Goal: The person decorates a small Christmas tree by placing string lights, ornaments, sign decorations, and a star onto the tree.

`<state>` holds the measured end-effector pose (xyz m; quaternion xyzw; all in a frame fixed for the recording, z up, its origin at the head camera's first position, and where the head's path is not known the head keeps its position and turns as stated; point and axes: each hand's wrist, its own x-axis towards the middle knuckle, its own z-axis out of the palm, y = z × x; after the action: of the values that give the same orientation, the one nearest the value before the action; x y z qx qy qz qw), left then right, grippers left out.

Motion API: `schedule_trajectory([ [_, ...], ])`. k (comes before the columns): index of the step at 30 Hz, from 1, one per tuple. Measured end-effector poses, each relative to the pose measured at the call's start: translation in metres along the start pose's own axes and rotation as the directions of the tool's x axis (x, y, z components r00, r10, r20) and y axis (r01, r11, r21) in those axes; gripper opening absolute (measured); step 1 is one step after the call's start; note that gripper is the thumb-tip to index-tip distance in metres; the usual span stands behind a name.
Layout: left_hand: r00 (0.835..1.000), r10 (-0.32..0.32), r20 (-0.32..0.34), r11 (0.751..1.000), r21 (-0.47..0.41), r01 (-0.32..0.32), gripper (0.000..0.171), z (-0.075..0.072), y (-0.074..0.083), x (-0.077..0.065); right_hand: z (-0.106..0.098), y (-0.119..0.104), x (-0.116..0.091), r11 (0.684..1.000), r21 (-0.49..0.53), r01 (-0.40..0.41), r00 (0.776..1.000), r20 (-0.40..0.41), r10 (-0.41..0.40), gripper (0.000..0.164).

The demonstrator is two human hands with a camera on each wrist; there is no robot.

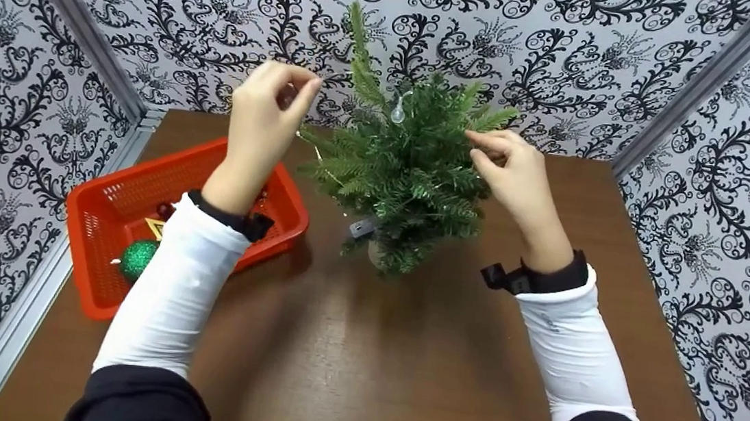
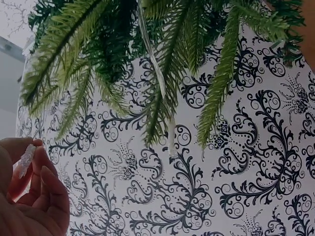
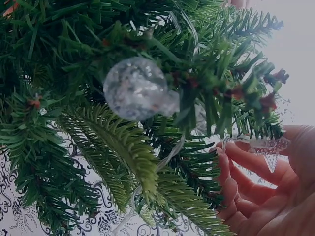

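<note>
A small artificial Christmas tree stands on the table, with clear string light wire running among its branches. My left hand is raised left of the tree. Between its thumb and fingers it pinches a clear, textured light, whose shape is partly hidden. At the tree's right side, my right hand pinches a clear star-shaped light close to the branch tips. A round clear bulb hangs in the branches nearby, and another clear bulb shows near the top.
A red plastic basket sits at the left, partly behind my left forearm. Inside are a green glitter ball and a yellow ornament. A small grey box rests low at the tree. Patterned walls enclose the brown table.
</note>
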<state>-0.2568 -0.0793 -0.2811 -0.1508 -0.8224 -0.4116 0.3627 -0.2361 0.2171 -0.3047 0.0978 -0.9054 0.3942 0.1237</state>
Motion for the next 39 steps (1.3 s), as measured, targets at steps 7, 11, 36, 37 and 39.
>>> schedule_trajectory([
  [7,0.996,-0.073,0.042,0.996,0.047,0.071,0.025,0.002,0.010,0.023,0.000,0.001,-0.001,1.000,0.003,-0.012,1.000,-0.010,0.012,0.029],
  [11,0.983,-0.166,0.076,0.986,0.009,0.166,0.026,0.011,0.013,0.047,0.000,0.002,-0.002,1.000,0.010,-0.022,1.000,-0.011,0.022,0.029],
  [36,0.999,-0.038,0.015,0.995,0.093,0.037,0.021,0.027,0.011,0.040,0.000,0.004,-0.005,1.000,-0.017,-0.002,0.997,-0.073,0.001,0.024],
  [37,0.999,-0.035,0.024,0.992,0.118,0.032,0.020,0.028,0.011,0.040,0.000,0.004,-0.005,1.000,-0.017,-0.002,0.997,-0.071,0.001,0.024],
  [39,0.998,-0.025,0.052,0.983,0.182,0.015,0.019,0.029,0.012,0.039,0.000,0.004,-0.005,1.000,-0.021,0.000,0.998,-0.070,-0.001,0.024],
])
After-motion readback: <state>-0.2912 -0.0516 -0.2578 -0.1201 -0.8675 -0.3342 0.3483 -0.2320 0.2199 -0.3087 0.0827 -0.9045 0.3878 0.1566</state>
